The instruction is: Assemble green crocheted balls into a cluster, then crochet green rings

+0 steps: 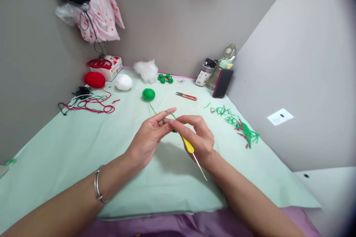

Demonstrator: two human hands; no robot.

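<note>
My right hand (197,135) grips a crochet hook (188,145) by its yellow handle, and a bare metal end points down toward me. Green yarn (151,108) runs from a green yarn ball (148,94) up to my left hand (151,131) and loops over its fingers. Between the fingertips of my left hand is a small green crochet piece (174,131), mostly hidden by the fingers. Both hands meet above the middle of the table, fingertips touching or nearly so. The hook's working tip is hard to make out among the fingers.
Orange thread snips (187,96) lie beyond my hands. Green and red yarn scraps (244,131) are at right, near a phone (223,83) standing against a bottle (215,75). Red (95,79) and white yarn balls (124,82), loose strands (91,103) and white stuffing (146,71) sit at the back left.
</note>
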